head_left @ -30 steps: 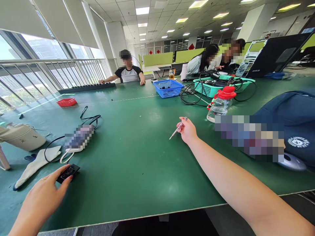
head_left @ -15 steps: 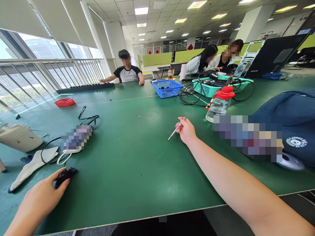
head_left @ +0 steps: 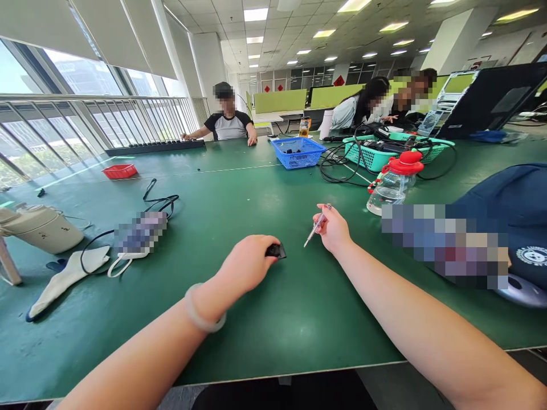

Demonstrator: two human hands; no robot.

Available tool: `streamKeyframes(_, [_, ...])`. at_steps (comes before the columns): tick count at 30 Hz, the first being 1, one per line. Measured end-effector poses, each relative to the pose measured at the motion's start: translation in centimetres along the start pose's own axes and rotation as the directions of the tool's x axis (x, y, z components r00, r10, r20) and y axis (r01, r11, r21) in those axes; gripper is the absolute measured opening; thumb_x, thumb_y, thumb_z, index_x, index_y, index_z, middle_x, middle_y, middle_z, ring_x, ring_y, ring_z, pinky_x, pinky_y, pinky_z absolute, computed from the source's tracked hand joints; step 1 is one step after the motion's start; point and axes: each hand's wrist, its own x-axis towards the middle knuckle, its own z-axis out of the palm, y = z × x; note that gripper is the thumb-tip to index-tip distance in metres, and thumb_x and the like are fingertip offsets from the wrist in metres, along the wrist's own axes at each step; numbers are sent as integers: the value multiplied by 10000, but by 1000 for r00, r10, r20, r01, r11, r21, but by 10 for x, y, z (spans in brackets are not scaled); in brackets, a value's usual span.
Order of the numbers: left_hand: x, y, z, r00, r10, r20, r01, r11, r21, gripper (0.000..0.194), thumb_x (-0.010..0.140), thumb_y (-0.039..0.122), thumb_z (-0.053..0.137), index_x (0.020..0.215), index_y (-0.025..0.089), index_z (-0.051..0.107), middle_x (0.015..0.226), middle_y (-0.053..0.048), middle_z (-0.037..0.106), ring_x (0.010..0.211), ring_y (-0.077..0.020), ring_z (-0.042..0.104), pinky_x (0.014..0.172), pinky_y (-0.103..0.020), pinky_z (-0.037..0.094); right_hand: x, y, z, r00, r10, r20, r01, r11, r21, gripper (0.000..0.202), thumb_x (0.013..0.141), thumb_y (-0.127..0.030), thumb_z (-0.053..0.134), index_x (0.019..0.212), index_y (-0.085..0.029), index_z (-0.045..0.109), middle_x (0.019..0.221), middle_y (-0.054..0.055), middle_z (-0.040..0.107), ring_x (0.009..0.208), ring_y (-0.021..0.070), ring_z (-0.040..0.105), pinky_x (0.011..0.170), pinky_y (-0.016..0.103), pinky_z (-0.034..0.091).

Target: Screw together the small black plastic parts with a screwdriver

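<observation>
My left hand (head_left: 248, 262) is closed around a small black plastic part (head_left: 277, 250), over the middle of the green table (head_left: 256, 319). Most of that part is hidden by my fingers, so its kind does not show. To its right, my right hand (head_left: 333, 229) grips a slim screwdriver (head_left: 315, 228) with a clear handle, its thin metal tip slanting down to the left. A short gap separates the screwdriver tip from the black part.
Left lie a glove (head_left: 70, 282), a pixelated item with a cord (head_left: 141, 233) and a beige container (head_left: 43, 228). Farther back stand a red tray (head_left: 119, 171), a blue basket (head_left: 298, 154) and a green basket (head_left: 371, 156). A bottle (head_left: 391, 191) and backpack (head_left: 504, 191) are right; people sit beyond.
My left hand has carried the black part from the table's left front to the middle, near the screwdriver. My right hand keeps its hold; the view has turned slightly left.
</observation>
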Motion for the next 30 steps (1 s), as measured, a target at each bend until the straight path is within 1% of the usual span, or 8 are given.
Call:
streamKeyframes(3, [25, 5, 23, 998, 62, 5, -62, 998, -14, 255, 856, 154, 632, 1088, 226, 709, 1089, -57, 747, 1025, -257, 673, 933, -368, 522, -7, -3, 4, 1000, -10, 1, 10, 1000, -11, 356, 756, -504, 724, 911, -239, 542, 504, -69, 565, 342, 66, 374, 360, 188, 295])
streamKeyframes(8, [28, -3, 43, 999, 41, 19, -39, 996, -74, 315, 877, 188, 638, 1187, 238, 663, 1136, -66, 730, 1083, -264, 642, 990, -403, 502, -19, -7, 14, 996, -81, 29, 81, 996, -32, 407, 751, -555, 729, 918, -243, 527, 519, -69, 578, 323, 52, 344, 352, 194, 263])
streamKeyframes(11, [26, -8, 46, 1000, -1, 19, 4, 988, -155, 486, 854, 199, 681, 1325, 241, 567, 1154, -72, 726, 1138, -273, 609, 1024, -427, 485, -27, -8, 19, 990, -135, 51, 138, 988, -68, 435, 751, -565, 739, 967, -247, 536, 543, -63, 603, 331, 56, 365, 361, 204, 283])
streamKeyframes(13, [27, -10, 46, 1000, -24, 13, 26, 978, -205, 544, 828, 187, 707, 1341, 251, 540, 1151, -55, 734, 1146, -271, 605, 1032, -429, 479, -34, -10, 22, 974, -208, 85, 216, 972, -92, 435, 765, -559, 736, 1008, -259, 535, 591, -57, 629, 358, 67, 410, 381, 217, 326])
streamKeyframes(16, [30, -14, 48, 999, -52, 4, 52, 966, -254, 510, 805, 184, 729, 1283, 259, 569, 1132, -39, 743, 1145, -267, 613, 1024, -423, 484, -45, -14, 26, 940, -309, 148, 328, 936, -129, 407, 806, -547, 705, 1053, -276, 528, 655, -50, 648, 402, 84, 457, 421, 239, 383])
streamKeyframes(21, [31, -18, 50, 998, -65, 14, 66, 950, -305, 486, 790, 204, 761, 1244, 241, 592, 1104, -41, 752, 1171, -271, 596, 1023, -424, 481, -58, -20, 28, 885, -416, 208, 451, 877, -165, 362, 851, -539, 660, 1079, -290, 530, 710, -41, 654, 454, 100, 484, 479, 262, 419])
streamKeyframes(26, [29, -18, 51, 997, -78, -3, 74, 954, -289, 402, 799, 229, 756, 1185, 241, 647, 1149, -58, 721, 1216, -268, 567, 1068, -426, 465, -60, -18, 26, 862, -426, 276, 485, 850, -205, 350, 858, -501, 670, 1121, -296, 563, 752, -24, 677, 506, 118, 506, 538, 283, 454])
streamKeyframes(30, [28, -16, 55, 995, -99, -30, 89, 966, -241, 360, 801, 260, 757, 1154, 239, 686, 1203, -85, 695, 1311, -299, 488, 1134, -480, 404, -61, -16, 24, 861, -398, 317, 473, 855, -213, 354, 858, -451, 682, 1164, -299, 589, 767, -15, 686, 528, 129, 514, 567, 296, 478])
